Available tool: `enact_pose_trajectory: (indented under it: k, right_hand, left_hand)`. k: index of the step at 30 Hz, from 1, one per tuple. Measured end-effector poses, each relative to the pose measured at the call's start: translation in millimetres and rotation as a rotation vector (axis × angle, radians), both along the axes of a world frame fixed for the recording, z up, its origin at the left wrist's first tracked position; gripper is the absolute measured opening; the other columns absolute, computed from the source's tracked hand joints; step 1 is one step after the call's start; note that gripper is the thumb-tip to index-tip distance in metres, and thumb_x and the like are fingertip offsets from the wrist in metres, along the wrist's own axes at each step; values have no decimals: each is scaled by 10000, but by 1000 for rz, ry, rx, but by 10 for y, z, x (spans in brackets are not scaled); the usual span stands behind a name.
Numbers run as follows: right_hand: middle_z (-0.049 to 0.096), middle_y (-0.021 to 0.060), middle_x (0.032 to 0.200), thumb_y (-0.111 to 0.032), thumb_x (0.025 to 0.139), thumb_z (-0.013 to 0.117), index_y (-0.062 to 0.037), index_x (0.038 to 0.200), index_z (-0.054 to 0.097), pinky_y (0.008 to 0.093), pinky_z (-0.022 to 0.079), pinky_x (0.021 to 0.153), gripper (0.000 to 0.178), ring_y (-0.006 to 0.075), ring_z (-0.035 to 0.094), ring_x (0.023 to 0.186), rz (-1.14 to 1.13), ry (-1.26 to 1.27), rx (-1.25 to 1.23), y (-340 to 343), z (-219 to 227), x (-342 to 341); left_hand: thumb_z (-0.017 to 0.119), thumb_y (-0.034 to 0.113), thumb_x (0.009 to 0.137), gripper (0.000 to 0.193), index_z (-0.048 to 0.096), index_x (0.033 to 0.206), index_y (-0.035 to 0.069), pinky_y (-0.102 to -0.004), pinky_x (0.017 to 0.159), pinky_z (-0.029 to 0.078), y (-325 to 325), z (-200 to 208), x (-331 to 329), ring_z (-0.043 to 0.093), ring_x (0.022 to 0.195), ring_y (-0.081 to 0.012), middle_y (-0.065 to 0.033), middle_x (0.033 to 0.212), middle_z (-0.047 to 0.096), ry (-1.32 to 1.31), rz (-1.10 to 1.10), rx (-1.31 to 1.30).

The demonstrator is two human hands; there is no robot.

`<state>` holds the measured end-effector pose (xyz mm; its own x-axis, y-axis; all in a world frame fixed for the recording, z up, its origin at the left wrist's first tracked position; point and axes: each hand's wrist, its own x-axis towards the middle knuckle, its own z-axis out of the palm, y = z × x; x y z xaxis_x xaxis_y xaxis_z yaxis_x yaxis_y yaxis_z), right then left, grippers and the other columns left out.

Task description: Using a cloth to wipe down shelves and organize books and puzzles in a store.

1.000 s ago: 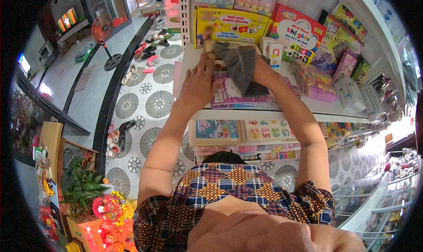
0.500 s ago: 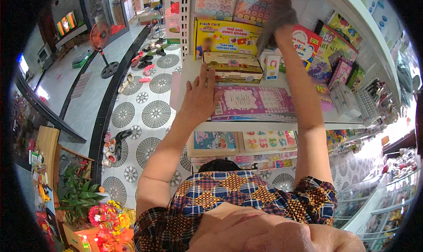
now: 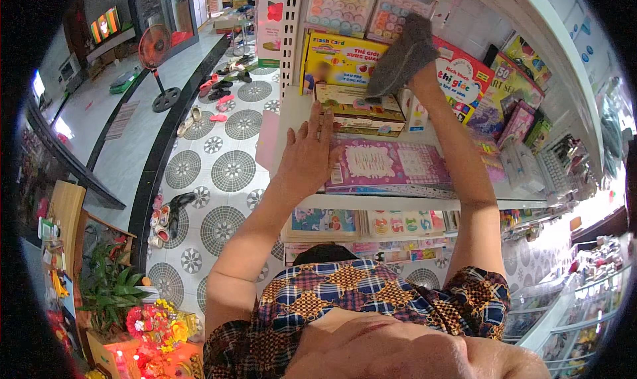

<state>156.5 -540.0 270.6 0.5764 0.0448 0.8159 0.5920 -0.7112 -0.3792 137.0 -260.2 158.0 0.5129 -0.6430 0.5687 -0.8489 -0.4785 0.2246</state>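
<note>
My right hand (image 3: 424, 80) is closed on a dark grey cloth (image 3: 402, 59). The cloth hangs in front of a yellow flash card box (image 3: 342, 59), and its lower end reaches the top of a small patterned box (image 3: 365, 114). Fingers stretched out, my left hand (image 3: 306, 152) rests at the left end of the shelf (image 3: 298, 107). Its fingertips are beside the small patterned box, and its thumb side is against a flat purple package (image 3: 391, 163). Beneath my right wrist stands a narrow white card box (image 3: 417, 114), partly covered.
Two marker sets (image 3: 340, 6) stand at the back of the shelf. To the right lean a red book (image 3: 458, 77), an art set (image 3: 507, 90) and a pink box (image 3: 517, 124). Below is a lower shelf with books (image 3: 325, 225). A fan (image 3: 156, 47) and shoes (image 3: 225, 84) are at the left.
My right hand has brought the cloth down from the marker sets to the front of the yellow box and the small patterned box. My left hand stays by the shelf's left end.
</note>
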Motion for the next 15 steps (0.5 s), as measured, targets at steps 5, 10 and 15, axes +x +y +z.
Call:
enact_pose_trajectory:
  k: [5, 10, 15]
  right_hand:
    - [529, 99, 1081, -170, 813, 453, -77, 1062, 513, 392, 321, 926, 273, 275, 458, 1030, -498, -194, -455, 99, 307, 85]
    - [458, 156, 1190, -170, 776, 477, -68, 1142, 479, 443, 239, 994, 380, 348, 385, 1120, -1059, -192, -1168, 360, 1, 201]
    - [441, 145, 1194, -94, 789, 484, -53, 1163, 452, 371, 275, 971, 378, 298, 387, 1111, -536, -334, -676, 10, 49, 155]
  left_hand:
    - [444, 271, 846, 581, 192, 1308, 24, -500, 938, 304, -23, 15, -14, 349, 1151, -398, -197, 1374, 123, 10, 20, 13]
    - [437, 282, 850, 577, 197, 1308, 24, -501, 938, 304, -25, -48, 15, 345, 1153, -400, -198, 1373, 127, 1, 24, -3]
    - [435, 282, 852, 574, 199, 1308, 25, -503, 936, 305, -47, -49, -28, 351, 1146, -402, -206, 1370, 125, 1, 22, -20]
